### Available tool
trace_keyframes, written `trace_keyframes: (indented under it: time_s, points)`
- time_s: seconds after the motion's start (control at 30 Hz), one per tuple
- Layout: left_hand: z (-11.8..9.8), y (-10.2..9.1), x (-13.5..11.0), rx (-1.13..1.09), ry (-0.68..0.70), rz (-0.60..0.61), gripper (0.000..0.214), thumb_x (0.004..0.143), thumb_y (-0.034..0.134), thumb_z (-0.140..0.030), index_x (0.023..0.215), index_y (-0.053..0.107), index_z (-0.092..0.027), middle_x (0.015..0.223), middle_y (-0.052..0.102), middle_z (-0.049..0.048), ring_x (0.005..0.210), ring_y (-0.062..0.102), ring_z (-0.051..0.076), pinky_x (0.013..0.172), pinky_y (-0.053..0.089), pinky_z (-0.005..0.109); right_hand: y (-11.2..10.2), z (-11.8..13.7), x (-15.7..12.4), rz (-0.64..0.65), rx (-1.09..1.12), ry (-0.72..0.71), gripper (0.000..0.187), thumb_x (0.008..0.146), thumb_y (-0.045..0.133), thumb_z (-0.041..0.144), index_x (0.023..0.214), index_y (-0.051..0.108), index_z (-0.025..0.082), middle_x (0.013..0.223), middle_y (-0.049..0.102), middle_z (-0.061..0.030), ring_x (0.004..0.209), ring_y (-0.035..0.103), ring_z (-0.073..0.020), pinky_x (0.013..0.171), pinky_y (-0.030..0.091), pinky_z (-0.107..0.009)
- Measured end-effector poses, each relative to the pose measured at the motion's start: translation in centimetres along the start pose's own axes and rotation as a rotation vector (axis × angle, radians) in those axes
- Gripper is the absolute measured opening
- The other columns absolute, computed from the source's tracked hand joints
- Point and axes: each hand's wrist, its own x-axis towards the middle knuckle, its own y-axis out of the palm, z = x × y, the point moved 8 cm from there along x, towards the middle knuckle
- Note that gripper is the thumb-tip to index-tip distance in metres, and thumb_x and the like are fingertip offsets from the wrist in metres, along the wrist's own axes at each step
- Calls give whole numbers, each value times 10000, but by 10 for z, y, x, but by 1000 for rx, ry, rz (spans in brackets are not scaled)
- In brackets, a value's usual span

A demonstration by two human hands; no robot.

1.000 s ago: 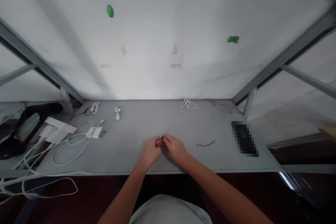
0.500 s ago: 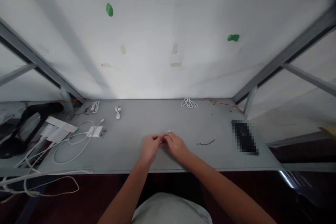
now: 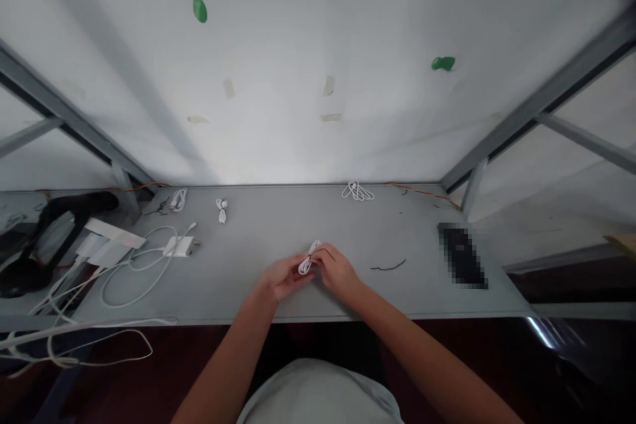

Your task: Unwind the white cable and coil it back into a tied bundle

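Observation:
Over the middle of the grey table (image 3: pixel 258 238), both my hands meet around a small coiled white cable (image 3: pixel 308 258). My left hand (image 3: pixel 283 276) cups the bundle from below with its fingers closed on the lower end. My right hand (image 3: pixel 338 271) pinches it from the right, and a thin dark tie shows at its fingertips. The upper loop of the coil sticks out above the fingers.
A loose black tie (image 3: pixel 388 267) lies right of my hands. Tied white cable bundles sit along the back edge (image 3: pixel 356 191), (image 3: pixel 221 209), (image 3: pixel 177 199). A white charger (image 3: pixel 179 246) with loose cables and flat white boxes (image 3: pixel 106 238) fill the left. A blurred black object (image 3: pixel 462 255) lies right.
The cable bundle has turned up and now shows clearly between my hands. My left hand has rolled palm-up under it. The view has shifted slightly downward.

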Motion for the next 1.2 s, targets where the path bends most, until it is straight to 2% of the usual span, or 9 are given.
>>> trace_keyframes:
  time_s: [0.1, 0.2, 0.37, 0.43, 0.53, 0.7, 0.83, 0.93, 1.2]
  points:
    - [0, 3, -6, 72, -76, 164, 38, 882, 745, -135, 851, 764, -125, 849, 743, 62, 791, 670, 150, 852, 563, 274, -14, 19, 4, 14, 68, -99, 267, 1001, 432, 57, 1091, 628, 214, 1011, 683, -102, 935, 665, -217, 827, 606, -357]
    - [2, 6, -14, 139, -123, 260, 78, 879, 755, -166, 810, 762, -132, 785, 710, 43, 744, 640, 148, 751, 515, 258, -28, 34, 8, 67, 113, -148, 269, 1013, 444, 72, 1150, 619, 225, 1041, 691, -96, 962, 670, -205, 846, 604, -343]
    - [-2, 28, -27, 236, -67, 442, 186, 867, 787, -311, 785, 746, -149, 755, 646, 25, 718, 566, 155, 719, 445, 276, -43, 42, 13, 102, 112, -156, 247, 1038, 451, 110, 1169, 621, 231, 1079, 697, -89, 994, 669, -198, 870, 594, -341]
    - [-4, 34, -30, 245, -36, 474, 217, 857, 798, -341, 787, 736, -146, 765, 630, 24, 737, 541, 155, 749, 431, 292, -44, 43, 13, 93, 83, -170, 220, 1036, 463, 105, 1137, 619, 223, 1033, 689, -81, 944, 648, -203, 834, 585, -351]
    - [-4, 34, -30, 246, -29, 476, 298, 773, 873, -401, 765, 719, -146, 752, 605, 18, 733, 505, 148, 766, 416, 306, -42, 44, 13, 86, 53, -153, 197, 1029, 462, 84, 1071, 604, 214, 959, 664, -78, 870, 606, -209, 780, 562, -354]
    - [0, 23, -25, 243, -52, 431, 393, 654, 943, -437, 790, 745, -126, 769, 632, 27, 734, 500, 138, 774, 418, 307, -29, 37, 12, 184, 114, -18, 204, 1017, 434, 69, 1010, 570, 222, 954, 626, -78, 887, 601, -204, 793, 556, -338]
    - [2, 15, -24, 247, -99, 394, 375, 633, 955, -389, 791, 759, -111, 752, 647, 23, 719, 513, 126, 784, 429, 298, -20, 30, 10, 307, 158, 62, 194, 997, 436, 83, 1007, 573, 219, 952, 625, -72, 887, 604, -204, 798, 535, -331]
    - [2, 12, -25, 252, -114, 388, 316, 669, 930, -337, 836, 773, -118, 784, 672, 25, 729, 535, 129, 784, 431, 294, -17, 24, 10, 374, 230, 154, 173, 996, 461, 118, 1032, 598, 217, 967, 656, -64, 881, 614, -194, 811, 515, -324]
    - [6, 12, -27, 341, -145, 407, 346, 679, 930, -330, 869, 747, -106, 781, 647, 19, 738, 550, 132, 811, 432, 312, -15, 2, 9, 431, 523, 637, 72, 869, 663, 155, 851, 675, 224, 835, 711, 3, 814, 654, -175, 785, 488, -298]
